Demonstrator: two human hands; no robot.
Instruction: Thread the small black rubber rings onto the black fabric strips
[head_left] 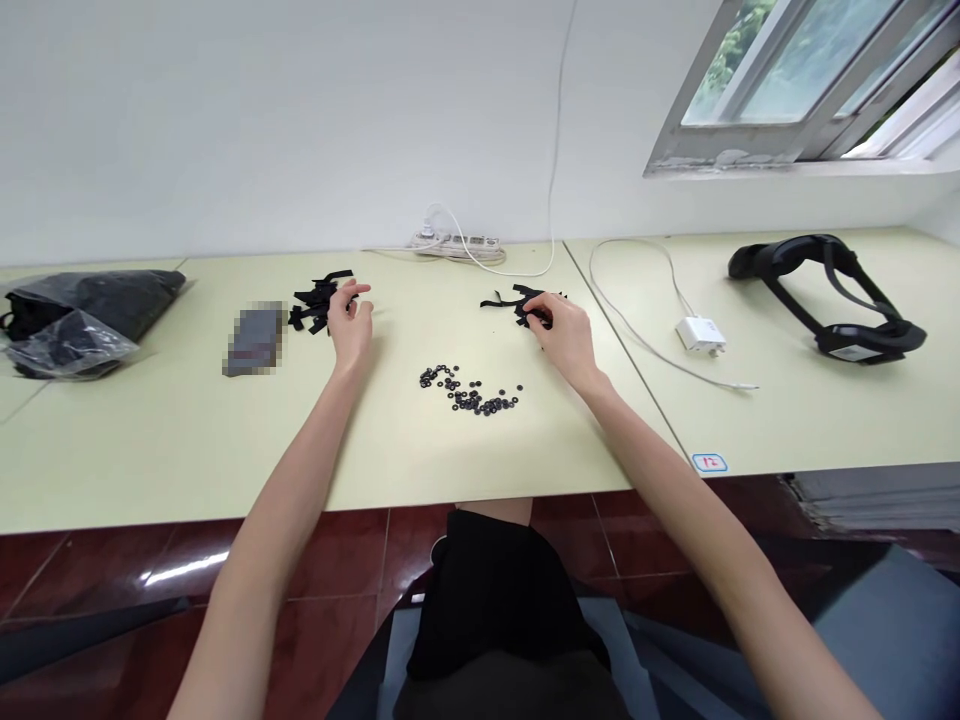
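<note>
My left hand (pixel 350 318) is at the right edge of a pile of short black strips (pixel 319 298), its thumb and fingers apart and nothing visible between them. Over a second, smaller heap of black strips (pixel 517 298), my right hand (pixel 561 332) has its fingers bent around a black strip (pixel 538 316); the palm hides part of that heap. Between the hands and nearer to me, many small black rings (pixel 480 402) lie scattered on the pale yellow table (pixel 405 460).
Left are a clear plastic bag with black contents (pixel 97 310) and a blurred dark flat object (pixel 255 338). A power strip (pixel 457 245) lies by the wall. Right are a white charger (pixel 700 335) with its cable, a black headset (pixel 832 300) and a number label (pixel 709 462).
</note>
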